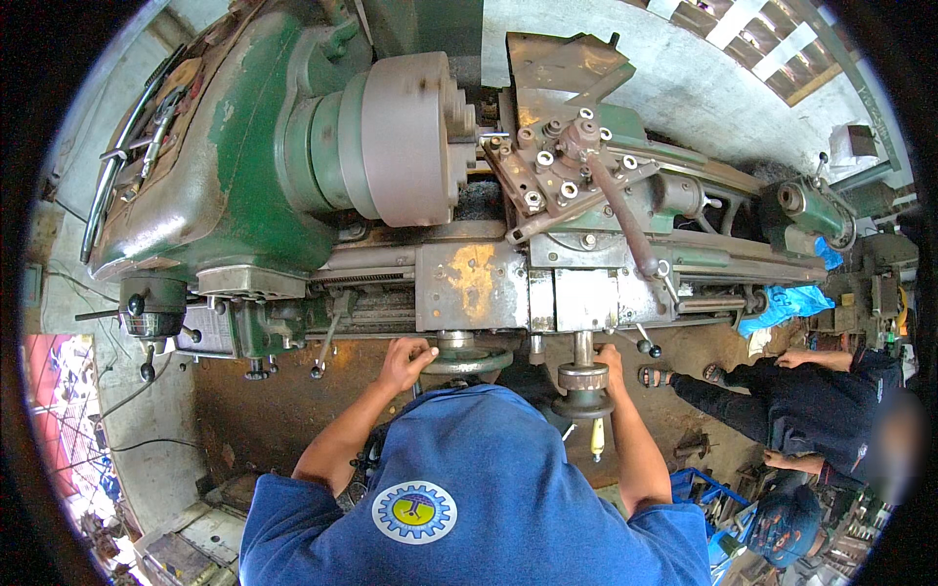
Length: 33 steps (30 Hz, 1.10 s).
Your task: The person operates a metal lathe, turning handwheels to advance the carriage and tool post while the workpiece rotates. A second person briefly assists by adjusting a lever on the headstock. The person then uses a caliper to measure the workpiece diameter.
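Observation:
A large green lathe spreads across the view, its grey chuck [405,142] at the upper left of centre. Below the carriage [474,286], my left hand [405,364] is closed at the left rim of a green handwheel [464,361], thumb on the rim. My right hand [610,366] is against the right side of the cross-slide crank [582,381], which has a pale handle [598,439]. The crank's collar and the hand itself hide most of those fingers. A tool post [581,137] with a long lever [625,217] sits right of the chuck.
Levers with dark knobs [650,345] stick out from the lathe front. The tailstock [811,207] stands at the far right, near blue plastic sheeting [796,301]. Another person in dark clothes [821,410] is at the right. A blue crate [703,493] lies lower right.

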{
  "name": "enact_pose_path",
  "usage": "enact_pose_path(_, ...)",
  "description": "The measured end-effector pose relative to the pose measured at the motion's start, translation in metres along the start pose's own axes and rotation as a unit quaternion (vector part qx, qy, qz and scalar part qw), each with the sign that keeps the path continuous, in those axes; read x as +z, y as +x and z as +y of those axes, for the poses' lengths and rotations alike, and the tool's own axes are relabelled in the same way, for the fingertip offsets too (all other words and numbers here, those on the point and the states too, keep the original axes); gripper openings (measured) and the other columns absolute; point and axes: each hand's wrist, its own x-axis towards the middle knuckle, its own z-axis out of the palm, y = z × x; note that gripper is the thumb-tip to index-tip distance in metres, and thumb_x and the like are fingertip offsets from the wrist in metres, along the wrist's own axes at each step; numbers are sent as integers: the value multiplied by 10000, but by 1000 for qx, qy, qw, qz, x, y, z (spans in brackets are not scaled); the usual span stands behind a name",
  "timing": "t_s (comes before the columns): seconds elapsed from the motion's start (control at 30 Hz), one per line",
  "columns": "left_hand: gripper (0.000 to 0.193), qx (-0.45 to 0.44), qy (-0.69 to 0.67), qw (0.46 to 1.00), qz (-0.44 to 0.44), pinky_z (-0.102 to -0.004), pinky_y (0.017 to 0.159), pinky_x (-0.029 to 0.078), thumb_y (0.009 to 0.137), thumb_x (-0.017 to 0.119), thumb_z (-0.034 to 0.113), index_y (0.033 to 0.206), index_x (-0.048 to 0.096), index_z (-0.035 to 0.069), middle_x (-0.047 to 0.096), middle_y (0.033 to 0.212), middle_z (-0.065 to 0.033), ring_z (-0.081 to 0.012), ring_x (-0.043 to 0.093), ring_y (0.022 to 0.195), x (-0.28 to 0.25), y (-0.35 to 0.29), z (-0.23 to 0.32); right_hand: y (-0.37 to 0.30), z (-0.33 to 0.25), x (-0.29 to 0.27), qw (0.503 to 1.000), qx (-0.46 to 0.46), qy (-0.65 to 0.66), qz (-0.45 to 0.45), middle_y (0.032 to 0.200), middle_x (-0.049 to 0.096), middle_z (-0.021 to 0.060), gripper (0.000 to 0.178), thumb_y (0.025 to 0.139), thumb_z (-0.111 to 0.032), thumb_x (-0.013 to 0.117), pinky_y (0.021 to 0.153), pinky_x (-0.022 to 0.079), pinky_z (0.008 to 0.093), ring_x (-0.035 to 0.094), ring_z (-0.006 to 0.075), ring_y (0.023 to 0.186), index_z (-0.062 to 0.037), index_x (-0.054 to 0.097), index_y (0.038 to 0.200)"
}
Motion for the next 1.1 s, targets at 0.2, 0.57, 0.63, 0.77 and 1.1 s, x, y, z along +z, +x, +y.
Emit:
enact_pose_path(0.2,474,8,7,1000,8,-385,614,419,923,656,417,766,598,-27,528,602,-105,-221,532,596,1,0,-3,0,2,2,1000,3,-16,12,1088,727,303,488,745,-247,782,967,546,422,712,408,1090,57,736,1123)
enact_pose_path(0.57,443,8,0,1000,-6,-419,602,408,932,658,371,732,602,-21,519,592,-133,-264,526,565,-5,1,7,12,14,13,995,7,-88,36,1046,718,325,449,747,-264,765,947,551,474,704,441,1059,84,713,1026)
enact_pose_path(0.63,435,-18,2,1000,-23,-422,599,399,935,656,358,732,596,-22,514,591,-132,-263,513,561,-5,1,6,13,13,13,991,31,-128,28,1038,711,342,463,745,-272,762,942,552,479,705,447,1051,103,699,1009)
enact_pose_path(0.77,456,19,-1,1000,23,-424,595,390,935,642,390,739,602,-19,511,599,-142,-274,505,570,-1,1,1,11,10,9,997,22,-76,18,1045,701,353,464,745,-265,759,946,542,490,694,461,1059,109,692,1010)
enact_pose_path(1.1,482,0,7,1000,31,-437,686,420,929,616,455,794,642,-7,557,660,-159,-308,568,680,1,-3,-2,8,18,17,995,-35,-65,72,960,698,313,392,752,-254,756,854,542,493,685,462,951,101,665,891)
